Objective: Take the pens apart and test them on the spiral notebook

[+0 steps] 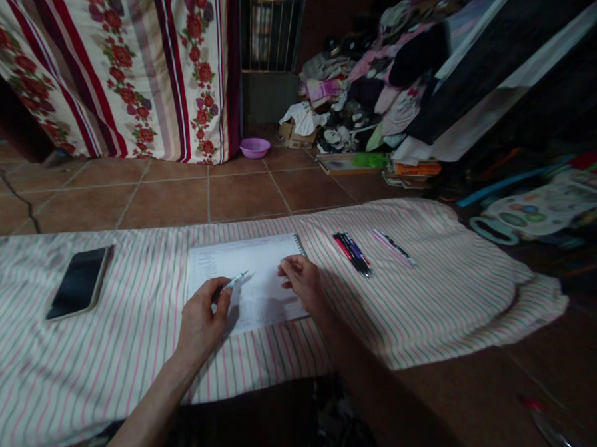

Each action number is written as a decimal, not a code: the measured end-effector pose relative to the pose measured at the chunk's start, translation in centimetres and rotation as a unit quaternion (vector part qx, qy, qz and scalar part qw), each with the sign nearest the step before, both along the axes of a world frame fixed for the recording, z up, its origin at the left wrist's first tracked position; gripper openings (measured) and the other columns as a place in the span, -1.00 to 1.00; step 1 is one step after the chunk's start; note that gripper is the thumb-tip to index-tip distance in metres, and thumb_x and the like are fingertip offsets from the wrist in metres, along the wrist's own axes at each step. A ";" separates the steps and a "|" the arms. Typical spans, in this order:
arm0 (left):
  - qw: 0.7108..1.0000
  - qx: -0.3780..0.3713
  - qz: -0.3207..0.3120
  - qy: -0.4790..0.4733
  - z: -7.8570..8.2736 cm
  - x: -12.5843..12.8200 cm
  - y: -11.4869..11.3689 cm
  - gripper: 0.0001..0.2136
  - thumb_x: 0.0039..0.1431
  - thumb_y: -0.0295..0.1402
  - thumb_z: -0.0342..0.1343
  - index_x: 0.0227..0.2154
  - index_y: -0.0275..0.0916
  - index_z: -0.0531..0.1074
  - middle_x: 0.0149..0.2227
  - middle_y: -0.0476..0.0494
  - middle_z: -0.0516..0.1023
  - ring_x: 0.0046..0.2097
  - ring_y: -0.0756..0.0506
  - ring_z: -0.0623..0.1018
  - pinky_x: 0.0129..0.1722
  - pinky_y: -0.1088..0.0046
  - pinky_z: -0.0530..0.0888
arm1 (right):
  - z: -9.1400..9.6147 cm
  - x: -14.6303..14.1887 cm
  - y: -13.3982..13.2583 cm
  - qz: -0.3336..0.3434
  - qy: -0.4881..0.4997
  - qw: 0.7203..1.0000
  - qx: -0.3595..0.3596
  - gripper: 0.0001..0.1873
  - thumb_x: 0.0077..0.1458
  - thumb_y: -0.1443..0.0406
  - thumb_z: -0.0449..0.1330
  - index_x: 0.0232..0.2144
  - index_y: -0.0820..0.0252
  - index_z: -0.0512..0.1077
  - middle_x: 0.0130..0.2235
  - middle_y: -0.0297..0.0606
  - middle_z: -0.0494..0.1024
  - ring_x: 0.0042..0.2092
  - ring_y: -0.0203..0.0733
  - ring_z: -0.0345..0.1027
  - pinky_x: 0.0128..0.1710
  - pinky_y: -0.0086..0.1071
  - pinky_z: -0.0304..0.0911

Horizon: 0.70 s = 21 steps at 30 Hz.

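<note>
My left hand (206, 312) is closed around a light-coloured pen (235, 280), its pointed end aimed up and to the right. Beneath both hands lies a spiral notebook (253, 252), open to a white page with faint writing along its left side and top. Over the page's right part, my right hand (301, 280) has its thumb and fingers pinched together. Whatever it may hold is too small to make out. The two hands are apart, and the pen does not touch the right hand.
A striped cloth (149, 338) covers the low surface. On it rest a phone (79, 283) at left, a bunch of pens (353, 254) right of the notebook, and two more pens (394, 247). Beyond are a purple basin (255, 148), a floral curtain (160, 70) and heaped clothes (371, 79).
</note>
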<state>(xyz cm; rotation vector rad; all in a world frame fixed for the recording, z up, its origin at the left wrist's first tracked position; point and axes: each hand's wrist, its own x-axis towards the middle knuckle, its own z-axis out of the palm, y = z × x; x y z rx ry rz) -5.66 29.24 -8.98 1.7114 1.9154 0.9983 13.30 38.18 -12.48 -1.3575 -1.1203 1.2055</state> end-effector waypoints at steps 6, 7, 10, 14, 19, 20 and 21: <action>1.000 0.003 -0.005 0.009 1.1 1.4 0.1 -0.75 0.12 -0.22 -0.09 -0.28 -0.22 0.41 -0.36 -0.08 0.55 -0.35 -0.06 0.52 -0.32 0.42 0.42 | -0.1 0.0 0.0 0.001 0.039 0.999 0.001 -0.74 -0.16 0.15 0.20 -0.46 0.24 0.35 -0.53 -0.35 0.46 -0.51 -0.32 0.39 -0.60 -0.49 0.36; 1.000 0.005 -0.004 0.011 1.1 1.6 0.2 -0.76 0.12 -0.22 -0.09 -0.29 -0.21 0.40 -0.37 -0.08 0.55 -0.36 -0.06 0.52 -0.33 0.42 0.42 | -0.1 0.0 0.0 0.000 0.044 0.999 0.001 -0.74 -0.16 0.16 0.20 -0.46 0.24 0.35 -0.53 -0.35 0.46 -0.51 -0.33 0.40 -0.58 -0.47 0.38; 1.000 -0.001 0.001 0.014 1.3 2.2 0.4 -0.76 0.11 -0.22 -0.09 -0.30 -0.20 0.40 -0.38 -0.08 0.55 -0.37 -0.07 0.52 -0.34 0.42 0.41 | -0.1 0.1 0.1 0.013 0.029 0.999 0.009 -0.75 -0.14 0.16 0.18 -0.46 0.24 0.35 -0.50 -0.33 0.47 -0.48 -0.30 0.42 -0.58 -0.47 0.39; 1.000 -0.016 0.002 0.013 1.3 2.7 0.7 -0.76 0.10 -0.21 -0.08 -0.30 -0.20 0.40 -0.39 -0.08 0.55 -0.38 -0.08 0.52 -0.34 0.41 0.41 | -0.4 0.5 0.5 0.039 -0.049 0.997 0.052 -0.78 -0.08 0.15 0.13 -0.47 0.20 0.36 -0.50 -0.33 0.47 -0.47 -0.27 0.43 -0.61 -0.47 0.37; 1.000 -0.013 0.007 0.007 0.9 3.3 1.2 -0.76 0.09 -0.20 -0.07 -0.30 -0.19 0.40 -0.41 -0.07 0.55 -0.38 -0.08 0.52 -0.35 0.40 0.41 | -0.7 0.9 1.1 0.018 -0.055 0.996 0.068 -0.80 -0.06 0.16 0.12 -0.46 0.19 0.35 -0.51 -0.33 0.47 -0.47 -0.27 0.44 -0.55 -0.45 0.40; 1.000 -0.015 0.006 0.006 0.8 3.4 1.3 -0.76 0.09 -0.20 -0.07 -0.30 -0.19 0.40 -0.41 -0.07 0.55 -0.39 -0.07 0.52 -0.35 0.41 0.41 | -0.7 0.9 1.2 0.010 -0.036 0.997 0.064 -0.78 -0.06 0.15 0.12 -0.46 0.19 0.35 -0.50 -0.32 0.48 -0.46 -0.27 0.44 -0.53 -0.44 0.41; 1.000 -0.017 0.005 0.005 0.7 3.5 1.4 -0.76 0.09 -0.20 -0.07 -0.30 -0.20 0.40 -0.42 -0.07 0.54 -0.39 -0.07 0.51 -0.36 0.41 0.41 | -0.6 1.0 1.2 0.004 -0.018 0.998 0.060 -0.77 -0.07 0.14 0.13 -0.46 0.20 0.34 -0.49 -0.32 0.48 -0.45 -0.27 0.44 -0.52 -0.43 0.42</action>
